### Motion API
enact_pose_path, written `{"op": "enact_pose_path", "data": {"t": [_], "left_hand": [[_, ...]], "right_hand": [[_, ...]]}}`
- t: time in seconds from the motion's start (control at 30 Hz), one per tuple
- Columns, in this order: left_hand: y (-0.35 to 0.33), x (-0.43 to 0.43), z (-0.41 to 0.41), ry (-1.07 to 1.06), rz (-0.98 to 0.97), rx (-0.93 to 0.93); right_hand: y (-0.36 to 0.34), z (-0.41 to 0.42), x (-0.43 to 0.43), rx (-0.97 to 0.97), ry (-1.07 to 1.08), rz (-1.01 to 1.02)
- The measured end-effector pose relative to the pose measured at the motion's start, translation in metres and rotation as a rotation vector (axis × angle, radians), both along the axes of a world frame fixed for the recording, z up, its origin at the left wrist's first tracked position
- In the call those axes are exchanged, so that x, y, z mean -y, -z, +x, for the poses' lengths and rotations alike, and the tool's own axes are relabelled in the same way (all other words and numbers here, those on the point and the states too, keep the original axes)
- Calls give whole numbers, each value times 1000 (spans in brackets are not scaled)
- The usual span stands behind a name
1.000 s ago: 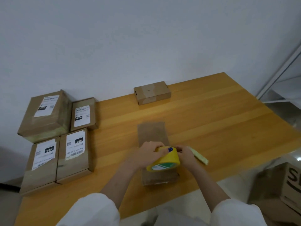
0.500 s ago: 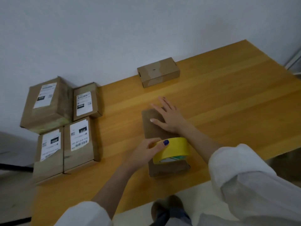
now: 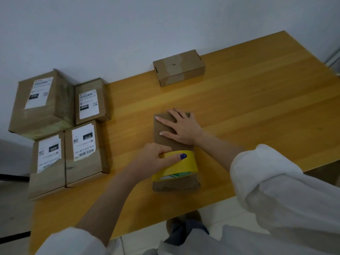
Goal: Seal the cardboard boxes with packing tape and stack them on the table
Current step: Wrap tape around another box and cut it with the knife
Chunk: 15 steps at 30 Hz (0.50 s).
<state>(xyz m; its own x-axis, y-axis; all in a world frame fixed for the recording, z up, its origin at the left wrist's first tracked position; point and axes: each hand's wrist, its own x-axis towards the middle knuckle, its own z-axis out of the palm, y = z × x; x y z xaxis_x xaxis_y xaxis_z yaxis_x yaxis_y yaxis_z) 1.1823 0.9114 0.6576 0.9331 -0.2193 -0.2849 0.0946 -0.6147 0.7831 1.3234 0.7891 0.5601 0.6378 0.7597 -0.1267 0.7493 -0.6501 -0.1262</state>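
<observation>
A plain brown cardboard box (image 3: pixel 161 129) lies lengthwise in the middle of the wooden table (image 3: pixel 257 107). My right hand (image 3: pixel 182 127) presses flat on its far half with straight, spread fingers. On the near half stands a yellow roll of packing tape (image 3: pixel 181 167), and my left hand (image 3: pixel 156 159) grips it with the thumb laid across the top. Another small brown box (image 3: pixel 179 68) sits at the table's far edge by the wall.
Several labelled cardboard boxes (image 3: pixel 83 150) are grouped at the table's left end, the largest one (image 3: pixel 41 102) at the back. My white sleeves fill the lower foreground. A white wall stands just behind the table.
My right hand let go of the tape end, reached forward and settled flat on the box's far half. My left hand kept hold of the roll. The view shifted downward and right.
</observation>
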Motion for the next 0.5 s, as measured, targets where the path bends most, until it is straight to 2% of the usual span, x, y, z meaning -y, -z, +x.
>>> {"op": "enact_pose_path", "data": {"t": [0.1, 0.27, 0.3, 0.5], "left_hand": [[-14, -3, 5, 70, 223, 4], [-42, -61, -2, 87, 815, -26], [-41, -68, -6, 72, 847, -48], [-15, -84, -16, -15, 751, -152]], "right_hand": [[0, -1, -1, -8, 14, 1], [-6, -2, 0, -27, 31, -17], [-6, -3, -1, -26, 29, -20], [-6, -3, -3, -28, 33, -12]]}}
